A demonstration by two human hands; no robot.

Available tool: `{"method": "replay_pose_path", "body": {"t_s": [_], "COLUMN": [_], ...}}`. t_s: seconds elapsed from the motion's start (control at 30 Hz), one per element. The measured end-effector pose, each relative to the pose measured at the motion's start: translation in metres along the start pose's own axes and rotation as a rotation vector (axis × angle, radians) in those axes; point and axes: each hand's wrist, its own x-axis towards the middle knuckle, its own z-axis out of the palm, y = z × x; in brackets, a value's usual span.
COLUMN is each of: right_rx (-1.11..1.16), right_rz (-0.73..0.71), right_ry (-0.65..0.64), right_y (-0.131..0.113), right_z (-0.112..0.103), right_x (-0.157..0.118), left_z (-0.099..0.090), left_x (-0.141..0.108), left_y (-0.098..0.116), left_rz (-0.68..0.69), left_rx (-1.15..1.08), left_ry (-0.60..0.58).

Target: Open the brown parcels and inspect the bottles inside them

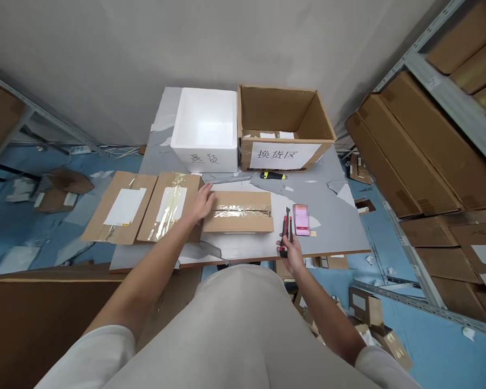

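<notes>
In the head view a long cardboard box lies on the table, with shiny clear tape along its top seam. My left hand is at its left end, touching the edge with fingers stretched out and partly hidden. My right hand is closed around a red and black utility knife, whose blade points away from me. Just right of the knife lies a phone with a pink screen. Two flat cardboard boxes with white labels, a left one and a nearer one, sit left of my hand.
At the back of the table stand a white foam box and an open carton with white items inside, both bearing handwriting. A yellow and black knife lies before them. Shelves with cartons flank the right side.
</notes>
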Motion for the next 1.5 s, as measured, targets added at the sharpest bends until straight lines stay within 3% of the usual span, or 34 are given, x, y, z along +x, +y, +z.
{"method": "replay_pose_path", "body": {"t_s": [0.1,0.23,0.4,0.53,0.63,0.77,0.9,1.0,1.07,1.23,1.33,1.4,1.5], "right_rx": [0.103,0.176,0.048,-0.118,-0.176,-0.201,-0.19,-0.146,-0.101,0.05,0.141,0.203,0.296], "right_rz": [0.083,0.055,-0.073,-0.066,-0.06,-0.081,-0.093,-0.126,-0.14,0.079,0.245,0.315,0.316], "right_ry": [-0.007,0.007,-0.019,-0.179,-0.243,-0.233,-0.206,-0.13,-0.085,-0.062,-0.044,-0.051,-0.048], "right_y": [0.02,0.013,-0.029,-0.057,-0.062,-0.058,-0.056,-0.053,-0.044,-0.001,0.024,0.034,0.04], "right_z": [0.027,0.03,0.029,0.051,0.071,0.087,0.087,0.076,0.064,0.028,0.018,0.021,0.03], "right_x": [-0.004,0.022,0.093,0.143,0.165,0.178,0.176,0.158,0.132,0.03,-0.02,-0.037,-0.041], "left_z": [-0.005,-0.003,0.013,0.032,0.045,0.054,0.051,0.043,0.036,0.025,0.029,0.035,0.045], "left_x": [0.014,0.011,-0.042,-0.1,-0.131,-0.147,-0.146,-0.13,-0.105,0.006,0.066,0.088,0.098], "left_y": [-0.008,-0.013,-0.011,-0.008,0.002,0.019,0.021,0.017,0.016,0.024,0.028,0.029,0.026], "left_rz": [-0.147,-0.213,-0.222,-0.333,-0.454,-0.525,-0.492,-0.41,-0.355,-0.161,-0.044,-0.027,-0.047], "left_rx": [-0.114,-0.177,-0.291,-0.533,-0.715,-0.778,-0.672,-0.519,-0.42,-0.292,-0.277,-0.283,-0.294], "left_ry": [-0.01,0.008,0.028,0.092,0.063,0.056,0.055,0.024,0.025,0.029,-0.061,-0.143,-0.206]}}
